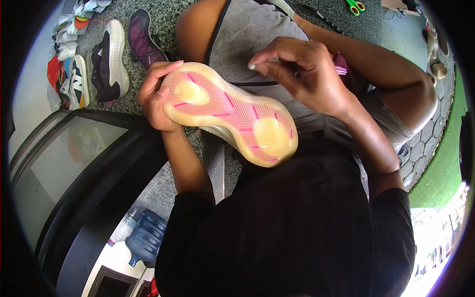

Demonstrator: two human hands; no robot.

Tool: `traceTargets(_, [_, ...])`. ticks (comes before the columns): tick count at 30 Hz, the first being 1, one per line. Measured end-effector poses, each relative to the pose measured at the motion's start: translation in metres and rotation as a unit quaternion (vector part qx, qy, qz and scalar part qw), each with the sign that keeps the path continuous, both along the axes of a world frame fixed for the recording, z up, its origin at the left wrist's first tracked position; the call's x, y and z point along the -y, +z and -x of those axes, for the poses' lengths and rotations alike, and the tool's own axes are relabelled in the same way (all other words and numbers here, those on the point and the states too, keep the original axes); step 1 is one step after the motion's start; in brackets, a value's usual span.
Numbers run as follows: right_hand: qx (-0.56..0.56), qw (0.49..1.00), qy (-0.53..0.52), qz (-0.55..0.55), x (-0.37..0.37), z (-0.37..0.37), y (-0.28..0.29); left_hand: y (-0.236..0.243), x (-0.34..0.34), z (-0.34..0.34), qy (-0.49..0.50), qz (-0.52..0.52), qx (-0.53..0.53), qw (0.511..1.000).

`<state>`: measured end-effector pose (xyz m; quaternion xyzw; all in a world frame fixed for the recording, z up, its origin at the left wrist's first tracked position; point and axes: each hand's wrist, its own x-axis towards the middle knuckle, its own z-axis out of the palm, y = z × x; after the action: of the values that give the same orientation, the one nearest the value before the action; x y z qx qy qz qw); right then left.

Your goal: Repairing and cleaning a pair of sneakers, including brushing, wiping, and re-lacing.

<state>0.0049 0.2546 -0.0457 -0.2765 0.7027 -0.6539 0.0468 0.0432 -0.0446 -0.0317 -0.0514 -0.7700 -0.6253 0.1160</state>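
Observation:
My left hand (157, 96) grips the heel end of a sneaker (227, 111), its sole turned up toward me. The sole is pale cream and pink with fine wavy ridges; short bright pink dashes and several white ones show on it. To the right of the sneaker and apart from it, my right hand (309, 74) is closed, thumb and finger pinched on a small white piece (252, 66). A shiny pink object (340, 65) shows behind that hand; whether the hand holds it, I cannot tell. A grey towel (247, 37) lies across my lap.
On the speckled ground at the left stand a dark purple shoe (145, 39), a black-and-white shoe (111, 62) and another sneaker (78, 84). Green-handled scissors (355, 7) lie at the far right. A black-framed glass panel (64, 153) and a blue water jug (147, 235) are at the lower left.

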Motion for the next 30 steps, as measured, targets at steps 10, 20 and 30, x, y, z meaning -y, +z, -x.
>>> traceTargets(10, [-0.150,0.986,0.053,-0.054,0.058,0.017,0.027,0.010,-0.013,0.003,0.015,0.038,-0.001,0.999])
traceTargets(20, [-0.252,0.959,0.045,-0.120,0.068,0.020,0.035,0.013,-0.017,0.008,-0.005,0.071,-0.015,0.997])
traceTargets(30, [-0.213,0.969,0.022,-0.123,0.054,0.024,0.044,0.018,-0.020,0.014,-0.021,0.090,-0.039,0.995])
